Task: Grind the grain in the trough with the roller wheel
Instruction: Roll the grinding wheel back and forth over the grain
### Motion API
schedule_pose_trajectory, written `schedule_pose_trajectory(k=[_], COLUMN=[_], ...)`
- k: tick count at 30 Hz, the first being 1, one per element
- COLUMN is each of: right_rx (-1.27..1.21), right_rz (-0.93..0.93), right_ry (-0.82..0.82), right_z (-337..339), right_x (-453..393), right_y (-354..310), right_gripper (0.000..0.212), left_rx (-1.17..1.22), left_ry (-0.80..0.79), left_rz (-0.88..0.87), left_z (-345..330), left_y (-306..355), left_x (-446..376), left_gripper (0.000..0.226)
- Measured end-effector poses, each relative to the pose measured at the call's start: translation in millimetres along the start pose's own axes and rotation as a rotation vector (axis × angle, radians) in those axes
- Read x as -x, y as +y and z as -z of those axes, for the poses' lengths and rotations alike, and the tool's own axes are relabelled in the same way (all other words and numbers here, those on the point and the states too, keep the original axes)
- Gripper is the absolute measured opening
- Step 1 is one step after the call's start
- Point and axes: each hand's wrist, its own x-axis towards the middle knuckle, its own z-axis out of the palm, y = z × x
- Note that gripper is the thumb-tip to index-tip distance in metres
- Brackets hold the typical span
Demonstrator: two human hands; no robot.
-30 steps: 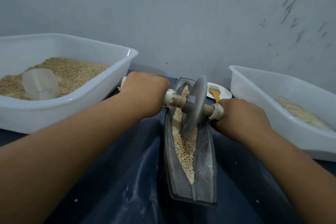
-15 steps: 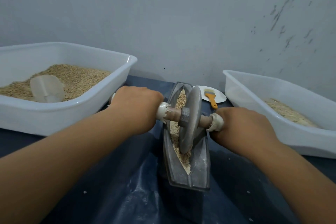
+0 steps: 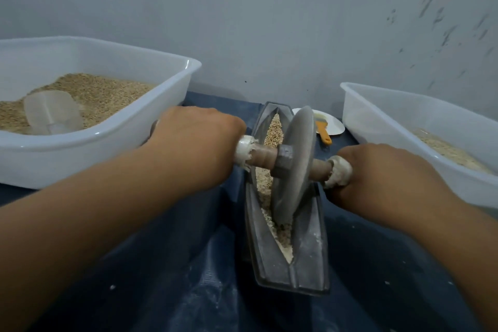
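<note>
Left hand (image 3: pixel 194 148) is gripping the left end of the axle handle (image 3: pixel 262 157), fingers curled around it; right hand (image 3: pixel 382 175) is clamping the right end. Roller wheel (image 3: pixel 292 167) is standing on edge in the metal trough (image 3: pixel 289 197) at centre, biting into grain (image 3: pixel 273 129). White tub (image 3: pixel 172 105) of grain is sitting at 10 o'clock, another tub (image 3: pixel 377 121) at 2 o'clock.

Grey roller wheel (image 3: pixel 292 167) upright in narrow metal trough (image 3: pixel 310 245), tan grain (image 3: pixel 272 129) along groove.

Left hand (image 3: pixel 194 143) and right hand (image 3: pixel 382 170) each grip an axle end, wheel (image 3: pixel 293 167) standing in the trough's (image 3: pixel 310 259) grain (image 3: pixel 273 129).
</note>
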Motion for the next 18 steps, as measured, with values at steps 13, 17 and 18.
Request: schedule_pose_trajectory(k=[13,17,18], right_rx=[0.119,0.153,0.155], right_rz=[-0.01,0.009,0.017], right_ry=[0.257,0.304,0.317], right_z=[-28,-34,-34], right_x=[-122,-123,-122], right_y=[8,11,11], right_gripper=[0.014,0.016,0.017], left_rx=[0.134,0.119,0.123], left_ry=[0.046,0.104,0.113], left_rz=[0.113,0.116,0.115], left_z=[-49,-61,-62], left_y=[-10,-13,-13], left_x=[-95,-94,-91], left_gripper=[0.016,0.015,0.015])
